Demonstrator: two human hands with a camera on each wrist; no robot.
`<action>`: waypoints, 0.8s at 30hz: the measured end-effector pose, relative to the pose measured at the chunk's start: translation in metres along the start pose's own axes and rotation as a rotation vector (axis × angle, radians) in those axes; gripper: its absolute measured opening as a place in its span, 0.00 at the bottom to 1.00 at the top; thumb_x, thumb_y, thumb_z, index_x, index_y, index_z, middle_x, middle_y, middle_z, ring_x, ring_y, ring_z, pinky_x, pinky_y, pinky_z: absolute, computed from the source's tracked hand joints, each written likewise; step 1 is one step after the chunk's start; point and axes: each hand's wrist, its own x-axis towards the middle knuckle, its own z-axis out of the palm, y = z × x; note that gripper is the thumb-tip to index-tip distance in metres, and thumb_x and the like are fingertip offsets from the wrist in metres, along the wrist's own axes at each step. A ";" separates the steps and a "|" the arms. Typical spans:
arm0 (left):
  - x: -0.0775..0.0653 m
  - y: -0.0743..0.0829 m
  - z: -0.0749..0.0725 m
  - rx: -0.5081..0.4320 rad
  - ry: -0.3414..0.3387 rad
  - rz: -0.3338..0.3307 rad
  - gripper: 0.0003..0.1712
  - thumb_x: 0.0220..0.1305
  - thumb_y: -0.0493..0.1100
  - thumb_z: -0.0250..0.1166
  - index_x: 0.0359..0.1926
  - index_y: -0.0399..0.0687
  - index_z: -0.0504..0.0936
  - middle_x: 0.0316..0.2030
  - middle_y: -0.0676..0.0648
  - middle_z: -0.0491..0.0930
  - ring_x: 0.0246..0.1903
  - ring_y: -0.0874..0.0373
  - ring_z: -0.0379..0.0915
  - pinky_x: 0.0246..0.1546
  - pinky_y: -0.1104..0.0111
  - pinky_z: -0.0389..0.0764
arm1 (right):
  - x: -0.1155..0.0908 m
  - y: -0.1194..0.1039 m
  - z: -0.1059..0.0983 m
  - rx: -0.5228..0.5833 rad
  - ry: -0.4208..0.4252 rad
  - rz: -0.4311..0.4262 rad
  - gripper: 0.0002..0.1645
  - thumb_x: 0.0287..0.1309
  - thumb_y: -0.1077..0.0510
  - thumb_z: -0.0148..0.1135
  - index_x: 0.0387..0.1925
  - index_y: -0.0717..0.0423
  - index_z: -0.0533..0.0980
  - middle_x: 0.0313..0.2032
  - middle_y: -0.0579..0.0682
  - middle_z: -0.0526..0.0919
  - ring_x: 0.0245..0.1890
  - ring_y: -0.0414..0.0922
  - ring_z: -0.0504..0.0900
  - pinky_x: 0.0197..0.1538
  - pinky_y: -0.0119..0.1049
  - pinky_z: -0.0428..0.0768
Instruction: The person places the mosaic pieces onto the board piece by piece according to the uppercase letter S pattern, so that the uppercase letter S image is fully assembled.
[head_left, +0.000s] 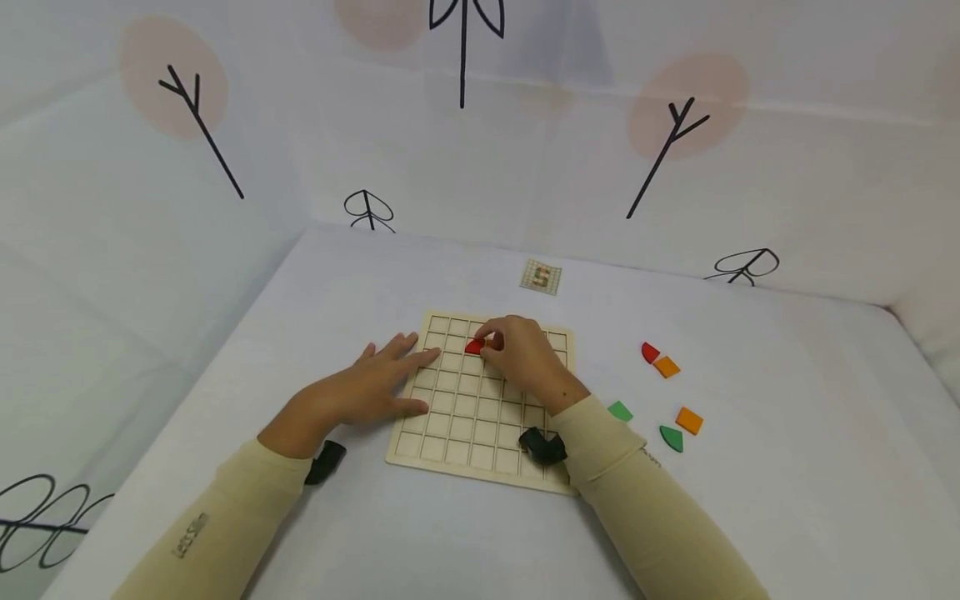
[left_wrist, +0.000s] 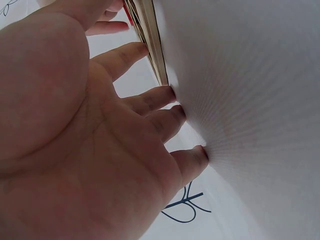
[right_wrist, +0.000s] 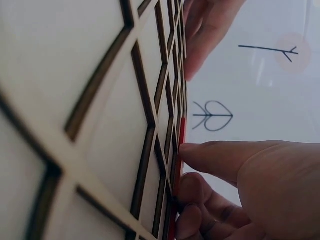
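Observation:
A square wooden grid board [head_left: 457, 429] lies on the white table. My left hand [head_left: 367, 387] is spread at its left edge, with the thumb and index finger over the board. In the left wrist view, the other fingertips [left_wrist: 197, 157] of this hand touch the white cloth beside the board's edge [left_wrist: 155, 45]. My right hand [head_left: 525, 354] is over the upper middle of the board, its thumb and curled fingers pinching a red quarter-circle piece [head_left: 473, 346] at the grid. In the right wrist view, red [right_wrist: 182, 131] shows under the thumb; the fingers hide part of it.
Right of the board lie a red quarter-circle [head_left: 649, 352], two orange squares [head_left: 667, 367], a green quarter-circle [head_left: 672, 438] and a green piece [head_left: 620, 411] partly behind the sleeve. A small patterned card [head_left: 541, 277] lies beyond the board. White printed cloth hangs behind.

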 end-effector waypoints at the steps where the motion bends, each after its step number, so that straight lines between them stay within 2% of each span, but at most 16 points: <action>1: 0.000 0.001 0.000 -0.003 -0.002 0.001 0.49 0.64 0.61 0.66 0.79 0.66 0.51 0.81 0.44 0.39 0.80 0.46 0.30 0.78 0.45 0.34 | 0.000 0.000 -0.001 0.001 -0.002 0.007 0.12 0.65 0.60 0.65 0.50 0.53 0.84 0.36 0.51 0.82 0.34 0.45 0.76 0.37 0.36 0.77; 8: 0.001 0.007 -0.003 0.001 -0.009 0.016 0.48 0.65 0.61 0.66 0.79 0.66 0.51 0.81 0.44 0.39 0.80 0.45 0.30 0.78 0.45 0.34 | -0.003 0.003 -0.004 -0.012 0.001 0.035 0.13 0.65 0.58 0.66 0.50 0.51 0.85 0.37 0.51 0.84 0.32 0.44 0.76 0.35 0.35 0.76; 15: 0.000 0.008 -0.002 -0.002 -0.011 0.009 0.49 0.64 0.61 0.67 0.79 0.64 0.52 0.80 0.42 0.40 0.80 0.44 0.30 0.78 0.44 0.35 | -0.010 -0.001 -0.015 0.048 0.011 -0.005 0.16 0.67 0.58 0.64 0.54 0.54 0.82 0.35 0.50 0.81 0.30 0.43 0.75 0.31 0.32 0.75; 20: -0.003 0.006 0.001 -0.017 0.001 0.011 0.48 0.64 0.60 0.66 0.79 0.63 0.53 0.80 0.42 0.41 0.80 0.44 0.31 0.78 0.43 0.35 | -0.028 -0.008 -0.044 0.100 0.103 -0.087 0.14 0.68 0.57 0.63 0.52 0.56 0.83 0.35 0.51 0.81 0.28 0.44 0.77 0.29 0.35 0.78; 24: -0.005 0.004 0.000 -0.021 0.015 0.026 0.48 0.65 0.60 0.66 0.79 0.62 0.52 0.80 0.42 0.41 0.80 0.43 0.30 0.78 0.42 0.34 | -0.048 0.001 -0.074 0.044 0.188 -0.114 0.12 0.68 0.57 0.62 0.49 0.56 0.84 0.36 0.52 0.83 0.31 0.45 0.78 0.32 0.36 0.79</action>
